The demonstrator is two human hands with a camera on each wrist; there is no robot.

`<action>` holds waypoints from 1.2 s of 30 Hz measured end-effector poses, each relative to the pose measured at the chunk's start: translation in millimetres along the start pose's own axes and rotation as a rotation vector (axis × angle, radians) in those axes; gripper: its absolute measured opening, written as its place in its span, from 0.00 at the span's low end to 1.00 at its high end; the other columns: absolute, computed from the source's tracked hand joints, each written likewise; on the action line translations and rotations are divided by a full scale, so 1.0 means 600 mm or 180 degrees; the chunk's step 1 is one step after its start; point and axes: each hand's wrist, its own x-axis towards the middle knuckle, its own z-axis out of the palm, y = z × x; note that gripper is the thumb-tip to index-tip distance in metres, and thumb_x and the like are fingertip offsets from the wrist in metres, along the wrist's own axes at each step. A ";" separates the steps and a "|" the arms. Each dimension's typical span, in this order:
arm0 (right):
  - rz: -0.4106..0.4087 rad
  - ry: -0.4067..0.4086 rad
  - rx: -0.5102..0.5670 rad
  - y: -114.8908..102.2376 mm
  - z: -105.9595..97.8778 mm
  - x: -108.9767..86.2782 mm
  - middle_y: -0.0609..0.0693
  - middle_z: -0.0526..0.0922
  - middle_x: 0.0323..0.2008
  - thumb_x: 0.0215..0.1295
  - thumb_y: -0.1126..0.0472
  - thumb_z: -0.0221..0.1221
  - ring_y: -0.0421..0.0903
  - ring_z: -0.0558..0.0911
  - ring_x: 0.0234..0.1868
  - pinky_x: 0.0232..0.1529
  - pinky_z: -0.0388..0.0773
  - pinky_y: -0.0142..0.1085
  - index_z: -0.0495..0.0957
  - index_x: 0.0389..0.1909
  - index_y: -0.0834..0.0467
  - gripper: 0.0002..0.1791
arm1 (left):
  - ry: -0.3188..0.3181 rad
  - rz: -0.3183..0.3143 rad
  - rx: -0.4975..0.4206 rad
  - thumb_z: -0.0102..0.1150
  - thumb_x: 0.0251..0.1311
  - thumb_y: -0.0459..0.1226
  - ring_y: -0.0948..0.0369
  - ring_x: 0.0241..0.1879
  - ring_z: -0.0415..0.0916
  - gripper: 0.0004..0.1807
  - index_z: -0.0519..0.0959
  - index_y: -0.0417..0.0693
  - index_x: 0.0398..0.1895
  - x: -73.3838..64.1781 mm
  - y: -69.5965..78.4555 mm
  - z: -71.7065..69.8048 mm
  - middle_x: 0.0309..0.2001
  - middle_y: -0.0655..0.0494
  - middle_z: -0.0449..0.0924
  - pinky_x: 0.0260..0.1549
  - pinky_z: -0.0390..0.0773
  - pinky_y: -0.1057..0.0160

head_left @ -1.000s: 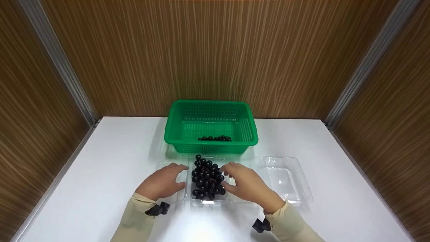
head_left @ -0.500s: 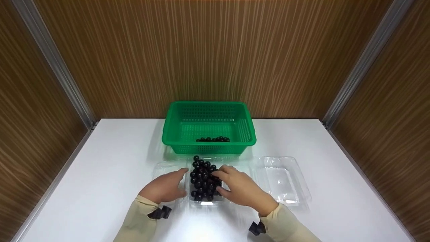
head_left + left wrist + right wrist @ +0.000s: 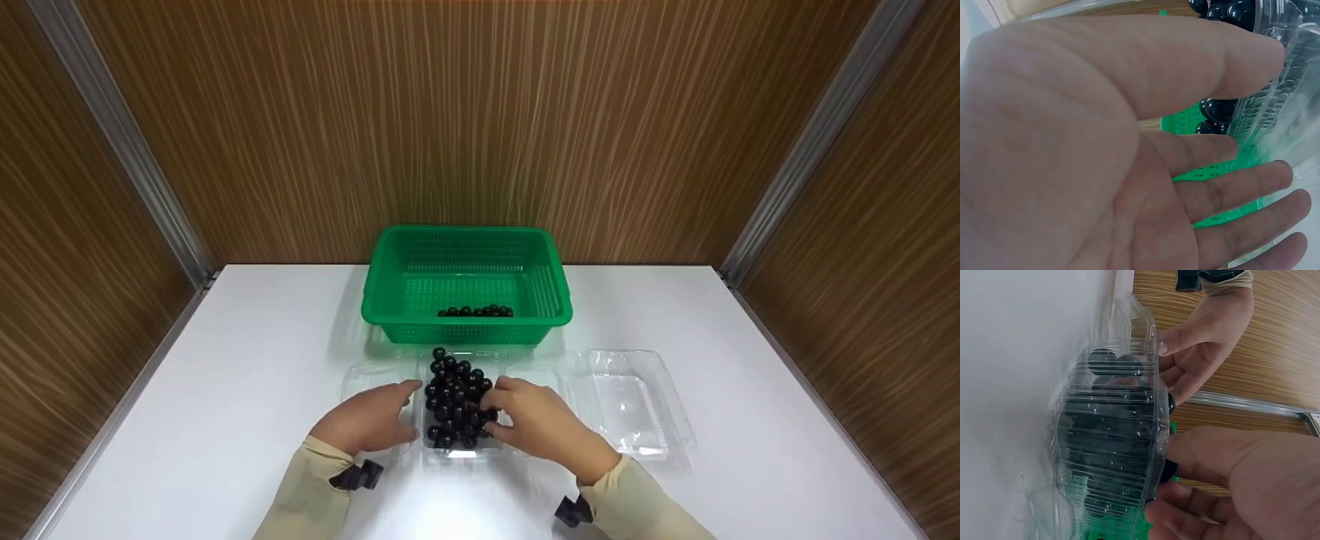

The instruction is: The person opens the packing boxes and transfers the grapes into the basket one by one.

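A bunch of dark grapes (image 3: 450, 391) fills a clear plastic clamshell box (image 3: 457, 454), a few grapes standing above its far rim. My right hand (image 3: 541, 424) is at the box's right side, thumb and fingers curled about grapes there; in the right wrist view, a dark grape (image 3: 1168, 470) shows between thumb and fingers of the right hand (image 3: 1264, 478). On the opposite side, my left hand (image 3: 366, 421) keeps its fingers extended, holding nothing. In the left wrist view, the thumb of the left hand (image 3: 1100, 140) overlaps the box rim.
A green perforated basket (image 3: 465, 321) stands behind the box, with more dark grapes (image 3: 487, 310) inside near its front. Another clear plastic box (image 3: 630, 405) lies at the right on the white table (image 3: 255, 390). Wood-grain panels (image 3: 465, 112) enclose the table at back and sides.
My right hand has moved left onto the grapes, and its fingers have curled in around those at the right edge. The left hand stays beside the box, almost still.
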 end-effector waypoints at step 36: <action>0.0057 0.0320 0.0142 0.006 0.007 0.004 0.45 0.88 0.32 0.63 0.61 0.68 0.42 0.85 0.33 0.34 0.83 0.38 0.86 0.39 0.56 0.06 | -0.0033 0.0029 -0.0046 0.66 0.59 0.37 0.45 0.67 0.73 0.42 0.64 0.42 0.78 0.003 -0.007 0.002 0.66 0.41 0.77 0.66 0.71 0.44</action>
